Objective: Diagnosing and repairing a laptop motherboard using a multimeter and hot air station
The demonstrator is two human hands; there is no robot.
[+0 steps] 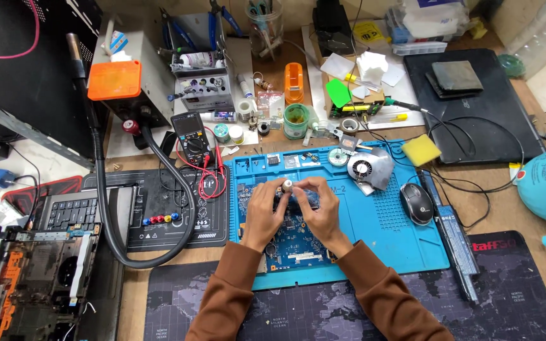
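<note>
A ribbed black hose [105, 208] curves beside the blue mat [406, 233]. Left hand [264, 208] and right hand [319, 207] pinch a small pale cylinder [287, 185] together — above the blue circuit board [292, 237]; bare, smooth mat lies open rightward — toward a rounded mouse [416, 203].

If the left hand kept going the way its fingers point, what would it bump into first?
The left hand points up and slightly right, where its fingertips already touch the small white-capped piece that the right hand also pinches. Past that, probably the blue mat's tray compartments; depth is unclear.
</note>
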